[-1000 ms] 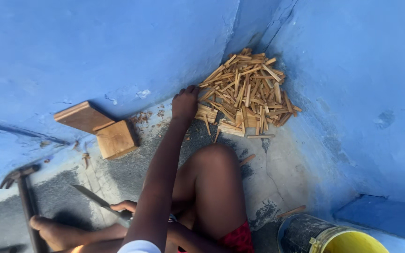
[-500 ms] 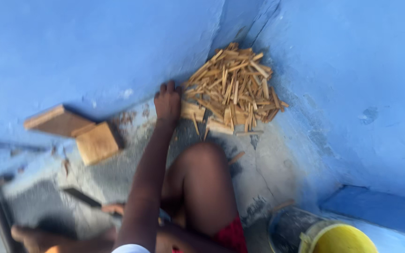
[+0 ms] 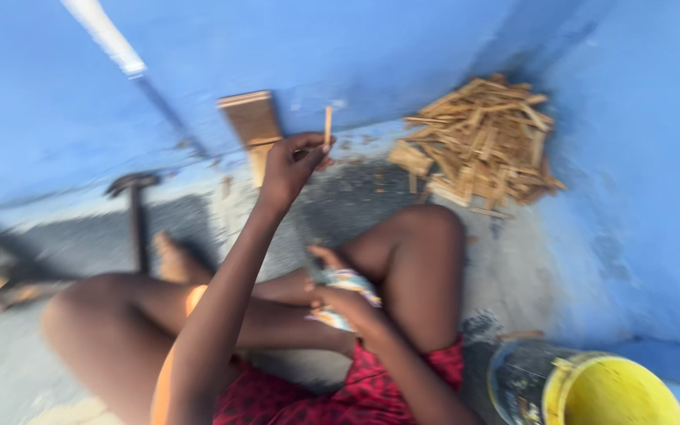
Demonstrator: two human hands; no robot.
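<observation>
A thin, short, light-brown wooden stick (image 3: 327, 126) stands upright, pinched at its bottom end. A blurry, pale patterned bundle (image 3: 341, 295) sits lower down.

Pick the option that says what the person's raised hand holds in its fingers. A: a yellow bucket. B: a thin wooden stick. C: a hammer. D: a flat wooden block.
B: the left hand is lifted with a thin wooden stick pinched upright in its fingers, while the hammer lies apart on the floor.
</observation>
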